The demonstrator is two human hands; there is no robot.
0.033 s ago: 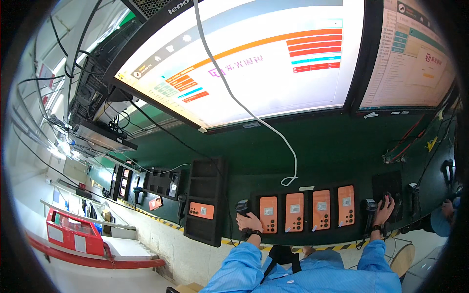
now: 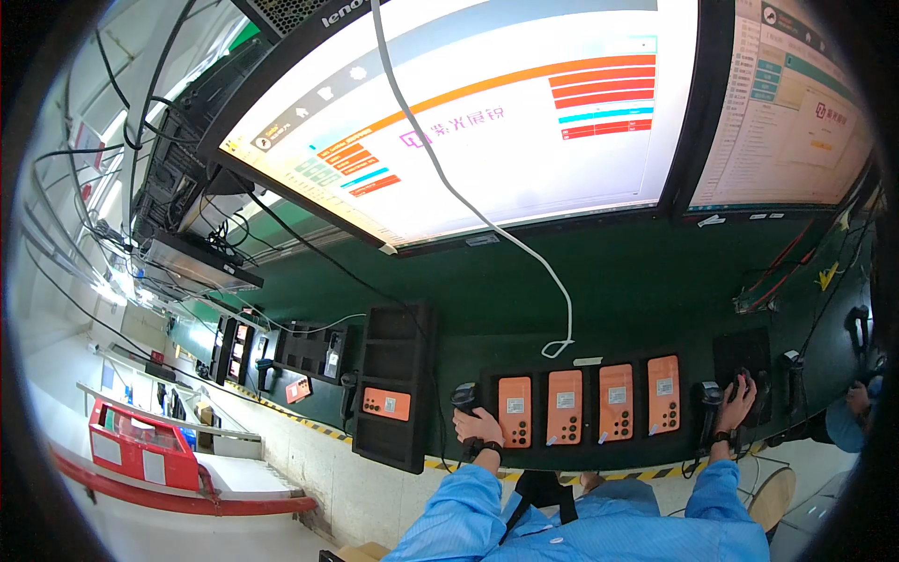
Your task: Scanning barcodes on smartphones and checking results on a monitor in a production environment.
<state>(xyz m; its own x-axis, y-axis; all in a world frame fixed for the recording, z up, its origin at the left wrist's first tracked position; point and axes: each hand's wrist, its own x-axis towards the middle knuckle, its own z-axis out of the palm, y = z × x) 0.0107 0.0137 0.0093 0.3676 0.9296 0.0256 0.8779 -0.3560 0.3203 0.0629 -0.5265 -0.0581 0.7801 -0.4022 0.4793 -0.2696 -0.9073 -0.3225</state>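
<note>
My left hand [image 2: 479,428] is wrapped around a black handheld barcode scanner [image 2: 464,395], just left of the row of phones. My right hand [image 2: 738,406] rests over a dark computer mouse [image 2: 744,377], mostly covered by the fingers, on a black mouse pad [image 2: 740,345]. Between my hands lie several orange phones, backs up with white labels: the leftmost phone [image 2: 515,423] is closest to my left hand, the rightmost phone [image 2: 664,412] nearer my right. A second black scanner [image 2: 709,398] stands beside my right hand.
A black compartment tray [image 2: 398,351] left of my hands holds an orange phone [image 2: 386,404]. Behind the green bench stand a large monitor [image 2: 524,169] and another monitor [image 2: 777,159]. A white cable [image 2: 510,239] hangs before the screen. Another person's hand [image 2: 857,401] shows at far right.
The lower end of the hanging white cable has swung slightly to the right. Both hands and the phones stay where they were.
</note>
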